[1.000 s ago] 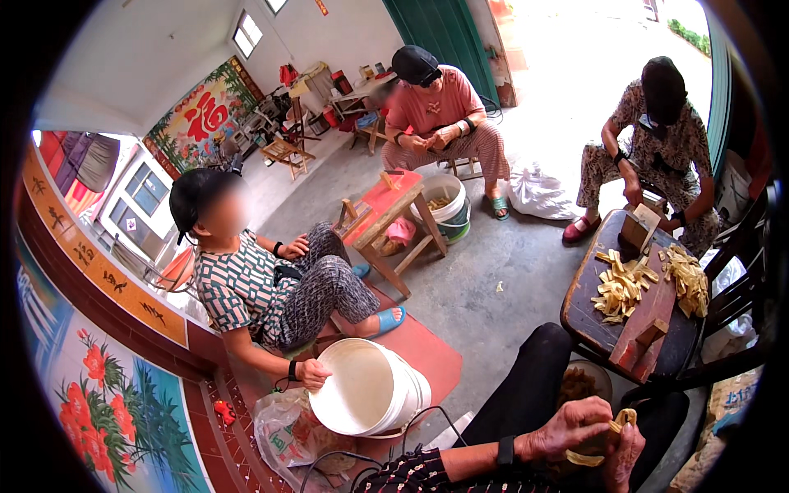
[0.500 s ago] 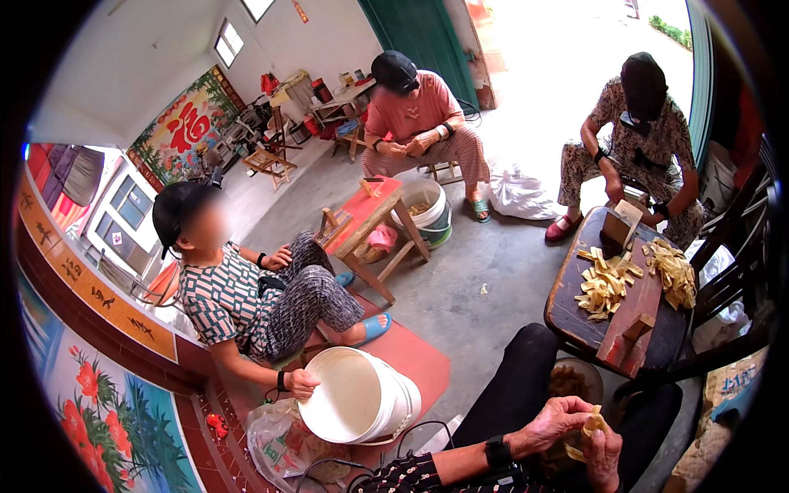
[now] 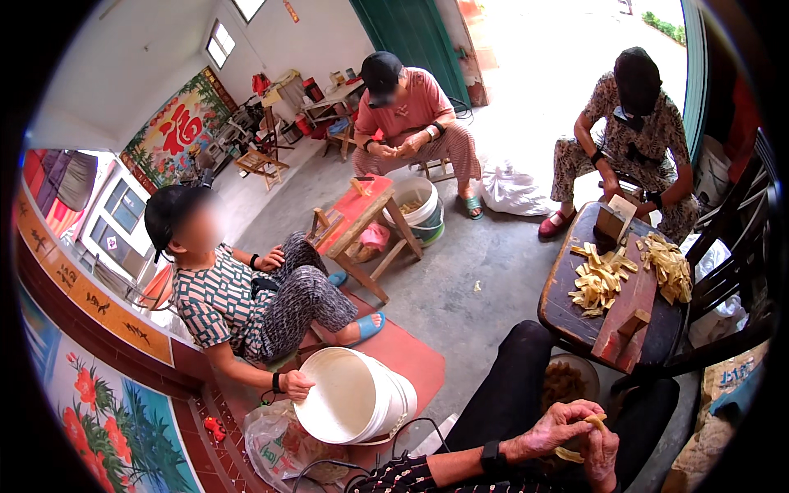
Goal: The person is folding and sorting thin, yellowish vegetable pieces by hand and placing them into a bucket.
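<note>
My left hand and my right hand meet low at the right, close above my lap. Both are closed on one pale yellow, folded strip, pinched between fingertips. Another yellow end hangs out below the fingers; whether it belongs to the same strip I cannot tell. Between my knees, beyond the hands, sits a round bowl of brownish-yellow pieces. A dark low table stands ahead, bearing two heaps of similar strips and a reddish board with a wooden block.
A co-worker on the left grips a white bucket by its rim, near a clear plastic bag. Two others work seated farther off, one by a small red-topped bench. A black chair stands right; cables run beside my left arm.
My fingers have shifted on the strip, which stood upright and now lies more slanted between them. The whole view has moved slightly. The bucket stays in the co-worker's hand.
</note>
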Tool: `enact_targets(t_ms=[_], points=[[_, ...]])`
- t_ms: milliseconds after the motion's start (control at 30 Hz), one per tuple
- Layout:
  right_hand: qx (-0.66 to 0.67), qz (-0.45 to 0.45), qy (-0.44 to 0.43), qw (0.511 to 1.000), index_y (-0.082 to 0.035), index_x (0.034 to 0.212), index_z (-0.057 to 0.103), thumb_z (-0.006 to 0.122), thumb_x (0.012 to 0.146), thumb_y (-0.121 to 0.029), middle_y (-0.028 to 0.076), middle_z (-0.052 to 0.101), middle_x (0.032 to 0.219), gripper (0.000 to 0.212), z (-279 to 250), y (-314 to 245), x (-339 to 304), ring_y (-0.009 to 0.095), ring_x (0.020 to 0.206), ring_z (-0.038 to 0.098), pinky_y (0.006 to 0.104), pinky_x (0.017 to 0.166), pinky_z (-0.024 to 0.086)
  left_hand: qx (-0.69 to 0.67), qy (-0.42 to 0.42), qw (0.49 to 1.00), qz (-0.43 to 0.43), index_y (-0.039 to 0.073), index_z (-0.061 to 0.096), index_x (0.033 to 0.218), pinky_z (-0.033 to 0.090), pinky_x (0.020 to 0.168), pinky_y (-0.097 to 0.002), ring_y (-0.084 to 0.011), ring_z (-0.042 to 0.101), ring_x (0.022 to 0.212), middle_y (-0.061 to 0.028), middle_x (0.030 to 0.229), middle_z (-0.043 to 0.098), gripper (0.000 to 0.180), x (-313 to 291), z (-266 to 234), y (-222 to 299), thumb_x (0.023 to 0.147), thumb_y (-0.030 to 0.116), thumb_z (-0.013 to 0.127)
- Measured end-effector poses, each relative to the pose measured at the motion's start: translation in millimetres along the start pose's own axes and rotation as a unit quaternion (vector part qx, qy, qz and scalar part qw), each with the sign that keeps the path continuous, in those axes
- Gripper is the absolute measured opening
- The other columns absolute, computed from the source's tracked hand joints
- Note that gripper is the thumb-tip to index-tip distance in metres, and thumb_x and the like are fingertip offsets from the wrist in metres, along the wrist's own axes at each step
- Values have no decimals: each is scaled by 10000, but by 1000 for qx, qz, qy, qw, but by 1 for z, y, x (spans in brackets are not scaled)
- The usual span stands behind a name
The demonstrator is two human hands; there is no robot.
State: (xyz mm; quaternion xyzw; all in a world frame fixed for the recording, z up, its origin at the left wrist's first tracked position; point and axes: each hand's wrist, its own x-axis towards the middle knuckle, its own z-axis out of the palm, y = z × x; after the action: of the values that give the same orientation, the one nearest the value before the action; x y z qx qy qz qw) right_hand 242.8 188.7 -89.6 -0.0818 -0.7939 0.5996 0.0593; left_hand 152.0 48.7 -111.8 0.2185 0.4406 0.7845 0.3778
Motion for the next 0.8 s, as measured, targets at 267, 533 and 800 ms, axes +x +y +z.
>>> enact_targets(t_ms=[267,533,800], points=[[5,58,-72,996,-15,1275,523,370,1024,-200,99,600,1120,347,-9,12,-16,189,1000,607,260,844,489,-79,-29,996,-14,-4,682,962,398,961,-302,-132,516,1090,-59,1261,493,173,-2,2,10,937,142,592],[-6,-29,2,1000,-2,1178,556,477,967,-141,95,624,987,265,0,62,-27,209,865,615,279,732,478,-176,-47,981,-61,-13,699,899,381,927,-277,-125,505,1055,-53,1172,518,177,-7,13,25,907,127,591],[-305,-324,55,894,-20,901,606,592,719,-8,99,567,770,184,8,-10,-3,231,552,523,367,465,369,-149,-25,985,-86,-30,669,887,384,960,-306,-177,504,1099,-104,1226,499,198,-8,16,52,844,158,623]])
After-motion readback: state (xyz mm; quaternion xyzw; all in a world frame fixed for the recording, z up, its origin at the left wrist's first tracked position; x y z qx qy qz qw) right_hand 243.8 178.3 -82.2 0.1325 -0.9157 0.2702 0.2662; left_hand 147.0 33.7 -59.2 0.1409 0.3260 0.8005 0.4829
